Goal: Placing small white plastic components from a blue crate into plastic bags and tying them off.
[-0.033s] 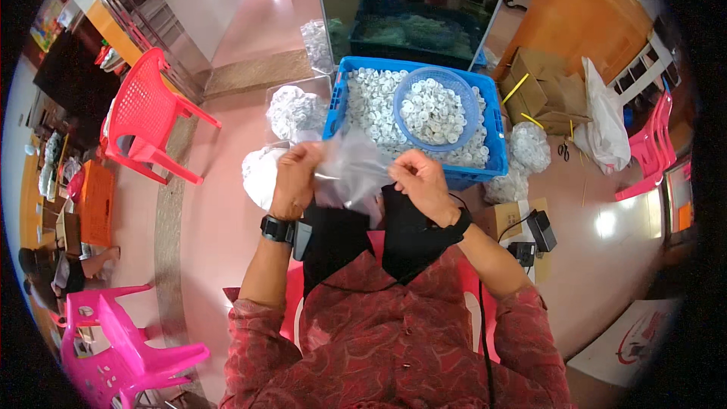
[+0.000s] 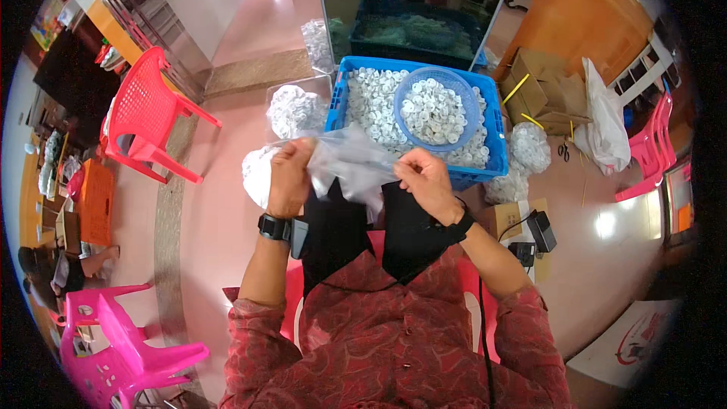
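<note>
Over my lap, a clear plastic bag stretches between my two hands, partly blurred. My left hand pinches its left edge. On the other side, my right hand grips the right corner between thumb and fingers. Just beyond the hands stands a blue crate full of small white round plastic pieces. A blue mesh basket rests on those pieces and holds more of them.
Filled clear bags lie left of the crate, and others to its right. A cardboard box and a white sack stand at the right. Red and pink chairs are on the left. Another person is at far left.
The bag has shifted shape and spreads wider between my hands. My left hand has moved slightly left, my right hand slightly right.
</note>
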`<state>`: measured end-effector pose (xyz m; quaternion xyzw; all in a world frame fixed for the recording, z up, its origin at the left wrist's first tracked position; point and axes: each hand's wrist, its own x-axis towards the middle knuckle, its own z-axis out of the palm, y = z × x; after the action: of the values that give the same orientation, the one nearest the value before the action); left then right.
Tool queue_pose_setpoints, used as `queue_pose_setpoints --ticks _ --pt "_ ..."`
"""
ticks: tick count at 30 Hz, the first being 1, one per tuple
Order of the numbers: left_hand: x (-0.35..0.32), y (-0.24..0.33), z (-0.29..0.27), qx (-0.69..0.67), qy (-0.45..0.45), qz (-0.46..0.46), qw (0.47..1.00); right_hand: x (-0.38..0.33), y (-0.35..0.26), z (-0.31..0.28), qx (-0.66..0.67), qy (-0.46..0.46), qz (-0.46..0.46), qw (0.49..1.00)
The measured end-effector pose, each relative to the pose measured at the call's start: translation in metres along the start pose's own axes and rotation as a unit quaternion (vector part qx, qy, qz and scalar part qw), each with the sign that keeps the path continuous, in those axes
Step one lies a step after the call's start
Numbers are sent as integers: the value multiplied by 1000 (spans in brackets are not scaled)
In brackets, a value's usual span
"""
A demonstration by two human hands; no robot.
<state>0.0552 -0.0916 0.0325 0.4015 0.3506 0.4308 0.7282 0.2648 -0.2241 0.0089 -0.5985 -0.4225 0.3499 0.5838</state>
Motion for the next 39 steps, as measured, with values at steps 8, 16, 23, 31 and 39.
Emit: queue_pose_setpoints --ticks 8,16,23,31,39 --pt "18 16 -61 -184 140 50 972 4 22 -24 -395 -41 -29 917" --pt "-1 32 -28 -76 65 68 993 15 -28 -8 -241 -109 -95 960" --pt "-26 31 12 61 -69 58 994 17 -45 43 -280 -69 -203 936" --pt "-35 28 21 210 -153 44 965 39 -61 25 -168 -5 -156 973" --pt "-32 13 19 259 -180 109 943 46 -42 20 -329 -44 -126 935"
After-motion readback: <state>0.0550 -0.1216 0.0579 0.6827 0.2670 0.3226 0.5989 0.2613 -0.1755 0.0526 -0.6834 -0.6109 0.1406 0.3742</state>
